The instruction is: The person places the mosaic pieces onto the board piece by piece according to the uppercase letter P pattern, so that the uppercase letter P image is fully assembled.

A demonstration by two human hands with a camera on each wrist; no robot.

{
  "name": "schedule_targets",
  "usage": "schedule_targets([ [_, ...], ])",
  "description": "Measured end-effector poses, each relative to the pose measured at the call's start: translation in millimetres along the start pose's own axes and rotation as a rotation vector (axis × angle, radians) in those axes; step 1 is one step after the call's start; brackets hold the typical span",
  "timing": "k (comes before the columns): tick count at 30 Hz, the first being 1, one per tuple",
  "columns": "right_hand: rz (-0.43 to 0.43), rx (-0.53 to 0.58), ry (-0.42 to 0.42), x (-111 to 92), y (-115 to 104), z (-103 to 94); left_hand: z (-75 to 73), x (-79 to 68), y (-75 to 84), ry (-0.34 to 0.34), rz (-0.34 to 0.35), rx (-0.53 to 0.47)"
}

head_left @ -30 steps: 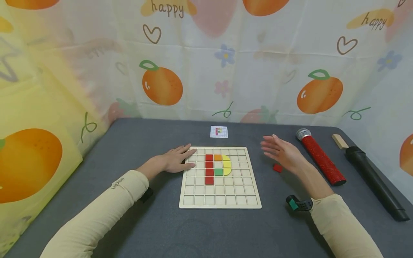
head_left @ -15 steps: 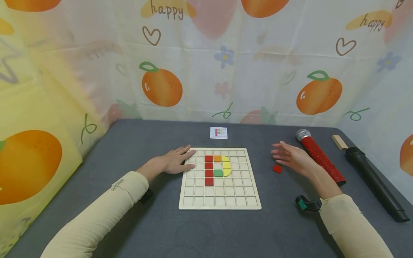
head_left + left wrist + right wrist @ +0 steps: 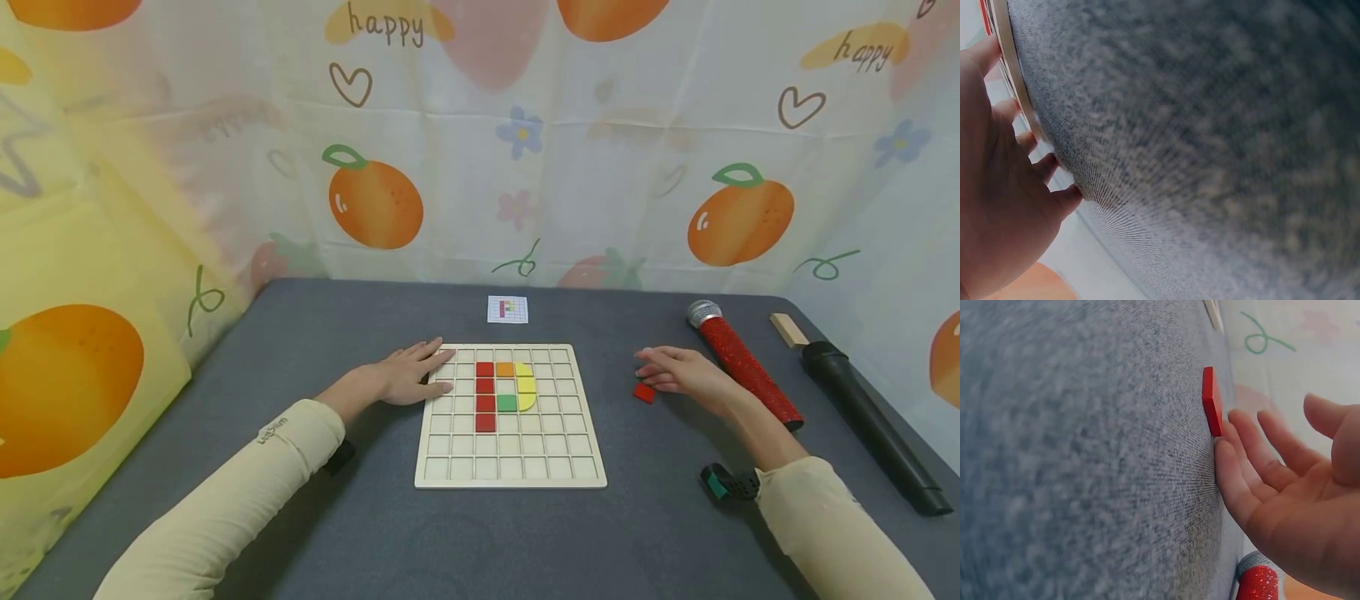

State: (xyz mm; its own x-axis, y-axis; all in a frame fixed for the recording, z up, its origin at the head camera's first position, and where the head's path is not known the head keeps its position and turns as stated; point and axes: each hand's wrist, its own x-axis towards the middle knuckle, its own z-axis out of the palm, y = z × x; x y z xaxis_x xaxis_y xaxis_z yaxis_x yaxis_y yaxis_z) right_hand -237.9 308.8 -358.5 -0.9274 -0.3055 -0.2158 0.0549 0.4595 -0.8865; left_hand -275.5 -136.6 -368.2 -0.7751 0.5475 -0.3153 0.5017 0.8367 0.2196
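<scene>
My left hand [image 3: 403, 377] rests with spread fingers on the left edge of a cream grid board [image 3: 510, 472]. Set in the board's cells are a column of red squares [image 3: 485, 402], an orange square [image 3: 505, 369], a green square [image 3: 507, 403] and yellow curved-edged pieces [image 3: 527, 386]. To the right of the board, my right hand [image 3: 686, 375] is low over the table beside a loose red square tile [image 3: 643, 392]. In the right wrist view its loosely bent fingers are close to the red tile [image 3: 1211, 400], with the thumb apart and nothing held.
A small printed card [image 3: 507, 309] lies behind the board. Right of my right hand are a red microphone [image 3: 750, 367], a black rod-shaped object [image 3: 870, 425] and a wooden block [image 3: 790, 330]. A patterned cloth [image 3: 600, 167] hangs behind the table.
My right hand has moved right and then lowered to the loose red tile, turning more palm-down. My left hand has stayed on the board's edge.
</scene>
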Motion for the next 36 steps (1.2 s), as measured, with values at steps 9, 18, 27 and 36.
schedule_targets([
  [9,-0.03,-0.151,0.028,-3.9,1.0,3.8,1.9,1.5,0.3,-0.003,-0.016,0.0],
  [18,-0.163,-0.249,0.038,-4.4,6.3,7.2,1.4,0.8,0.3,-0.003,-0.015,0.001],
  [27,-0.189,-0.291,0.048,-4.2,4.6,9.7,1.9,1.2,0.4,0.002,-0.017,0.007],
  [36,-0.126,-0.332,0.065,-5.2,-0.8,11.4,3.3,2.1,-0.4,0.007,-0.021,0.009],
])
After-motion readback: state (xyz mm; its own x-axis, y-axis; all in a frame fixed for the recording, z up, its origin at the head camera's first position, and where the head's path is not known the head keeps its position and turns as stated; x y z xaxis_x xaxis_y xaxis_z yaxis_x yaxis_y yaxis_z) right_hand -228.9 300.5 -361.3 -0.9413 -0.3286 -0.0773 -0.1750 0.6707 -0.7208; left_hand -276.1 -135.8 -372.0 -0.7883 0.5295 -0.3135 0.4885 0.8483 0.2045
